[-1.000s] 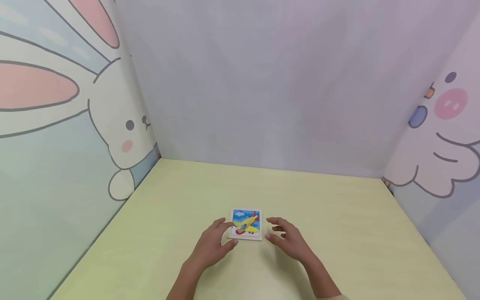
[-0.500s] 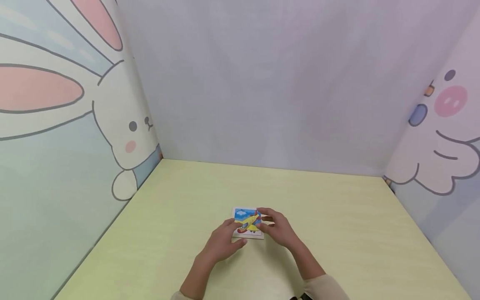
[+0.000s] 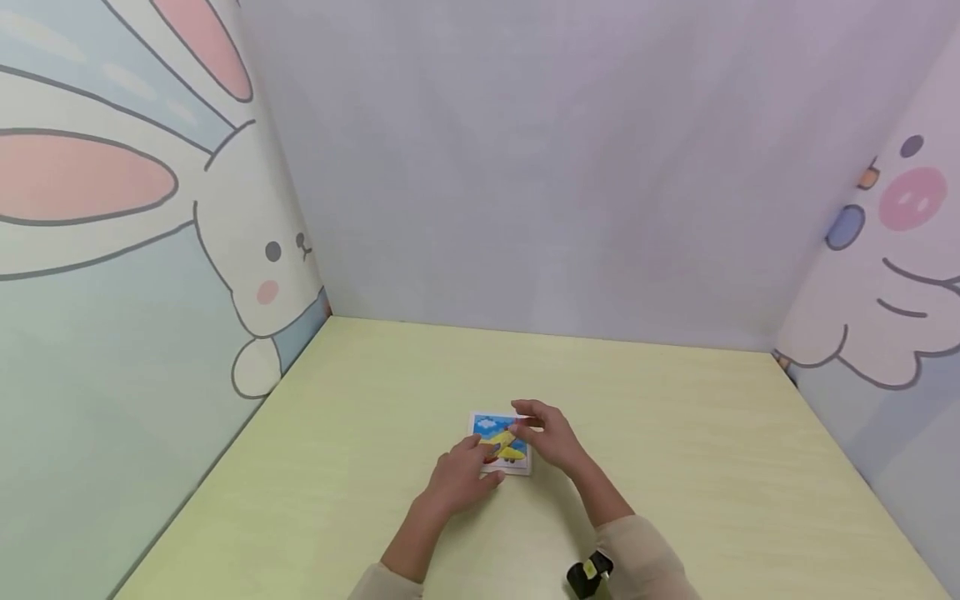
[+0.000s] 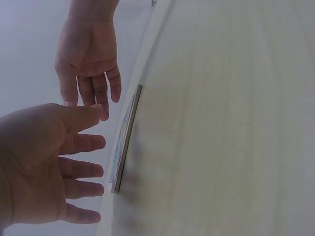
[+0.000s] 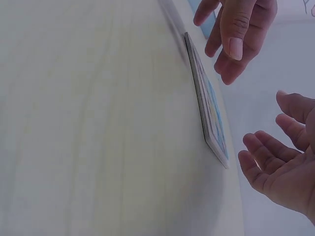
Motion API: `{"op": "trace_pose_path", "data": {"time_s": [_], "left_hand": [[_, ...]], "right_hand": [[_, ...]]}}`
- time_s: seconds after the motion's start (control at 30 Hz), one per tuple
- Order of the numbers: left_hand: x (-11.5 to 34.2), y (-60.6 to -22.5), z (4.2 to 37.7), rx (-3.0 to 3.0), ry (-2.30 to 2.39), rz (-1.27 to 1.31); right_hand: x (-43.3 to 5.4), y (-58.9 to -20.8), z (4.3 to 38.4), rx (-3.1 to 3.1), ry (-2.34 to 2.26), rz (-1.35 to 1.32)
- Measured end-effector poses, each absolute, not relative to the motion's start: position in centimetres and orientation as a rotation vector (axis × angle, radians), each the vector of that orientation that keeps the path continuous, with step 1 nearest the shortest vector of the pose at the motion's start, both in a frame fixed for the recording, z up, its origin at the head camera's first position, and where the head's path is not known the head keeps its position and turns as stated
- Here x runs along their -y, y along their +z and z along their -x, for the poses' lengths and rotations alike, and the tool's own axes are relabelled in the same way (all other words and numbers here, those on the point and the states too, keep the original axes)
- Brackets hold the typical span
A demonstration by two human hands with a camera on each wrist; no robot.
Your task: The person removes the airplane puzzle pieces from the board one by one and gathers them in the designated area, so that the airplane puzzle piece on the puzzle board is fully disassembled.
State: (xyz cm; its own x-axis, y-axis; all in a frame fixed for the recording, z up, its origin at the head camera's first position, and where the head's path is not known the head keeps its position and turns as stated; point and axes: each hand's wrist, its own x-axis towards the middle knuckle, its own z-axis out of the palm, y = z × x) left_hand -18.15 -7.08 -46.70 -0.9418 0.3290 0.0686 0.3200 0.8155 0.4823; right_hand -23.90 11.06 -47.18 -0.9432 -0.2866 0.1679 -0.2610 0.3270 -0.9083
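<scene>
A small square picture puzzle (image 3: 513,455) in a pale frame, printed with a yellow airplane on blue sky, lies flat on the table. My left hand (image 3: 459,481) is over its left side, fingers extended, partly covering the picture. Over the upper right corner hovers my right hand (image 3: 553,438), fingers loosely bent. From the left wrist view, the puzzle (image 4: 126,140) is seen edge-on, with a gap between it and the fingers of my left hand (image 4: 34,164). The right wrist view shows the puzzle (image 5: 210,101) flat, with my right hand (image 5: 290,167) apart from it, holding nothing.
The pale yellow-green table (image 3: 375,375) is bounded by a grey back wall (image 3: 540,167), a rabbit-printed left panel (image 3: 150,333) and a right panel (image 3: 900,283) with a pig. A small black device (image 3: 589,574) sits at the right sleeve.
My right hand has moved left and away from me, from beside the puzzle to over its upper right corner. My left hand has shifted right and covers more of the picture.
</scene>
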Motion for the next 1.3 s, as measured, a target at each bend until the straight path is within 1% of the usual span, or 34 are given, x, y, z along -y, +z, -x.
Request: {"op": "trace_pose_path", "data": {"time_s": [0.07,0.13,0.27,0.37,0.5,0.8,1.1,1.3], "left_hand": [[6.8,-47.0,18.4,-2.972,0.744,-0.533],[6.5,-47.2,18.5,-2.958,0.704,-0.528],[6.3,-47.6,18.4,-2.925,0.614,-0.508],[6.4,-47.7,18.4,-2.916,0.574,-0.503],[6.6,-48.0,18.6,-2.919,0.539,-0.521],[6.3,-47.8,18.7,-2.951,0.425,-0.506],[5.0,-47.4,18.2,-2.969,0.39,-0.458],[4.8,-47.3,18.1,-2.954,0.422,-0.438]], "right_hand": [[-11.0,-47.4,24.5,-2.547,-1.719,0.531],[-10.7,-46.7,24.4,-2.553,-1.707,0.556],[-10.2,-47.1,25.1,-2.559,-1.684,0.565],[-10.0,-48.2,26.4,-2.543,-1.689,0.595],[-9.6,-48.7,27.6,-2.523,-1.688,0.655],[-8.0,-49.9,29.3,-2.582,-1.469,0.527],[-7.3,-49.6,29.6,-2.671,-1.288,0.461],[-6.4,-49.2,29.5,-2.71,-1.21,0.425]]}}
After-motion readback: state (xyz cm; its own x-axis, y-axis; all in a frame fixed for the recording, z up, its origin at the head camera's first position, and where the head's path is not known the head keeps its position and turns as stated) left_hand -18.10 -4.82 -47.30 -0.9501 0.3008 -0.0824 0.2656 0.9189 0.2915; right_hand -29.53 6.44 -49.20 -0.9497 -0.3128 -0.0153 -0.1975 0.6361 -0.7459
